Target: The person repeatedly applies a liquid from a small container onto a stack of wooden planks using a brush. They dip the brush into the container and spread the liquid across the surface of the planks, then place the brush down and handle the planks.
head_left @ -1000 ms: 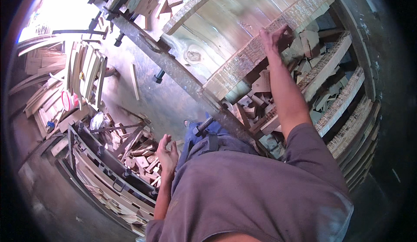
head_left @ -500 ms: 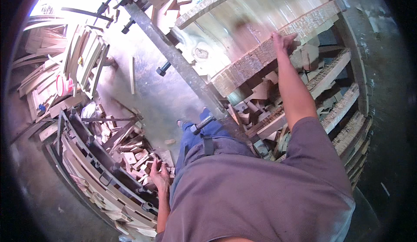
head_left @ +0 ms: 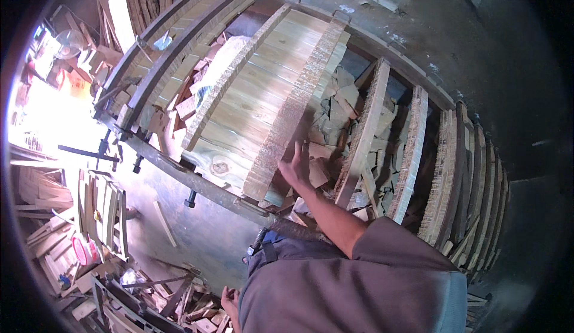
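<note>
My right hand (head_left: 295, 168) is over the metal rack, beside the near end of a rough-edged wooden bar (head_left: 291, 107). Its thumb and fingers look apart, with nothing visible between them; the thumb is close to the bar's edge, though contact is unclear. That bar and a narrower one (head_left: 236, 73) lie across a panel of pale wooden boards (head_left: 257, 87). Low down, my left hand (head_left: 229, 302) hangs beside my body with loosely bent fingers apart, apparently holding nothing. Part of it is hidden by my shirt.
The rack's metal rail (head_left: 224, 187) runs in front of me, with a threaded bolt (head_left: 257, 243) projecting near my waist. Further rough bars (head_left: 409, 153) span the rack at right, above wood offcuts (head_left: 344, 102). More scraps (head_left: 206, 321) lie at lower left.
The view has swung to show more of the rack. My right hand has moved along the rough bar toward its near end. My left hand now shows only near the lower edge.
</note>
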The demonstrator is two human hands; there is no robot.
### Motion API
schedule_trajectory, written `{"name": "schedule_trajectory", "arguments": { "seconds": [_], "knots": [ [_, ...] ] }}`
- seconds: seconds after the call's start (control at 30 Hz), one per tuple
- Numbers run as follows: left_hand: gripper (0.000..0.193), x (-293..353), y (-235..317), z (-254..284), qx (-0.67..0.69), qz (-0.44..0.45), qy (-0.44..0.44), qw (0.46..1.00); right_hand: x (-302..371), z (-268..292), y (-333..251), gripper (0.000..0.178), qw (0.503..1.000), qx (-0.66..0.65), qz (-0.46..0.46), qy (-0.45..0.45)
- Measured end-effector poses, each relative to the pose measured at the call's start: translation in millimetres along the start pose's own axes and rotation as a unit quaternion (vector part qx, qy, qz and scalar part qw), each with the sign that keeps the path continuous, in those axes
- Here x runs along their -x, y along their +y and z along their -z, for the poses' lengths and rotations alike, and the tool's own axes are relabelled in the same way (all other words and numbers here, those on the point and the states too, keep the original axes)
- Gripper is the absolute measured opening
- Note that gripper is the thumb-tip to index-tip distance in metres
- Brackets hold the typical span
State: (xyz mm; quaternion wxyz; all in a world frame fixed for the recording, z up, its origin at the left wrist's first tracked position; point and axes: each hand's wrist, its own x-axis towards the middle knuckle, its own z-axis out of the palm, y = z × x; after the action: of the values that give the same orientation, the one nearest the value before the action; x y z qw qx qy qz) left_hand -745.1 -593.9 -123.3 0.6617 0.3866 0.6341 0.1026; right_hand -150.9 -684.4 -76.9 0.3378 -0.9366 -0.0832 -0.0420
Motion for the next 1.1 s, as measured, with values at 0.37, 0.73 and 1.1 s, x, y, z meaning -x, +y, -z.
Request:
{"name": "schedule_trajectory", "arguments": {
  "seconds": [0.37, 0.73, 1.1],
  "knots": [
    [0.045, 44, 109, -20, -0.279, -0.213, 0.077, 0.933, 128, 65, -6, 0.059, 0.962, 0.003, 0.075, -0.262],
    [0.048, 148, -32, 74, -0.234, -0.071, 0.183, 0.952, 185, 47, -16, 0.085, 0.903, 0.035, 0.136, -0.407],
    [0.045, 193, -63, 141, -0.076, -0.077, 0.329, 0.938, 172, 27, -31, 0.054, 0.891, 0.249, 0.128, -0.357]
  ]
}}
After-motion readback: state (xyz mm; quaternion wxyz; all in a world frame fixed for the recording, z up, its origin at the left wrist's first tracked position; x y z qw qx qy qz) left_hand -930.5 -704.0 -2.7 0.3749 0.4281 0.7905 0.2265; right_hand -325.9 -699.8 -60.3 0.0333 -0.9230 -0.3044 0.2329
